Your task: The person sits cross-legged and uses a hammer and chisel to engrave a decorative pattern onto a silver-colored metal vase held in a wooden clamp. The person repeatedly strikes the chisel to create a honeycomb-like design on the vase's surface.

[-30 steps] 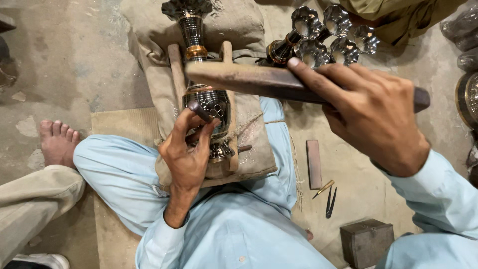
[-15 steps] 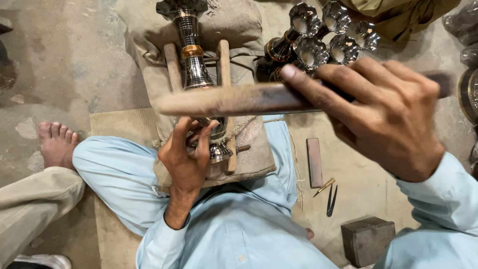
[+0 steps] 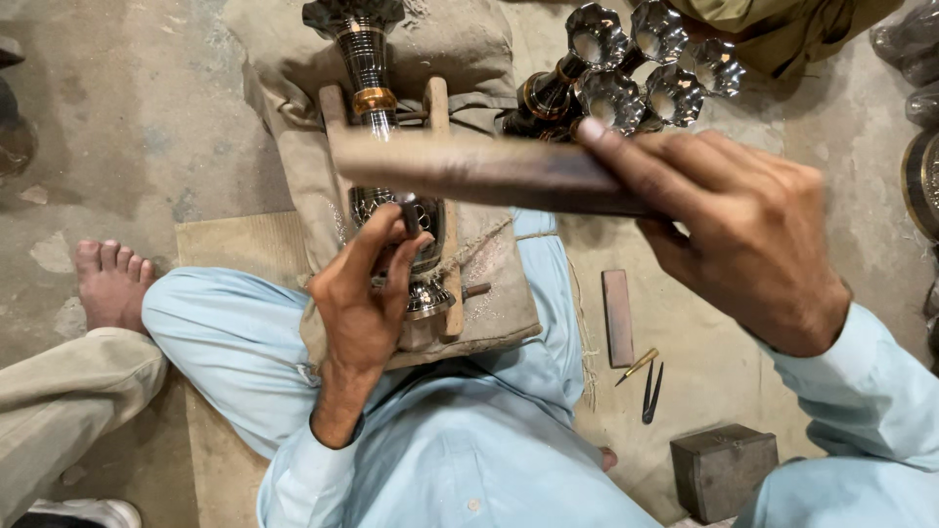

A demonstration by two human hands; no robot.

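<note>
One left hand (image 3: 367, 293) pinches a small metal punch (image 3: 411, 213) against the engraved vase (image 3: 386, 176), which lies in a wooden cradle (image 3: 445, 196) on the lap. Above the vase, one right hand (image 3: 753, 235) is clenched round a wooden mallet (image 3: 489, 171). Beyond the vase lie four fluted vases (image 3: 636, 64).

Left hand (image 3: 367, 293): low at centre, wrist bent, fingertips pinched together round a thin tool.
Right hand (image 3: 743, 230): raised on the right, knuckles up, fingers wrapped tight in a full grip, forefinger stretched leftward.
Forearms: both in pale blue sleeves.
</note>
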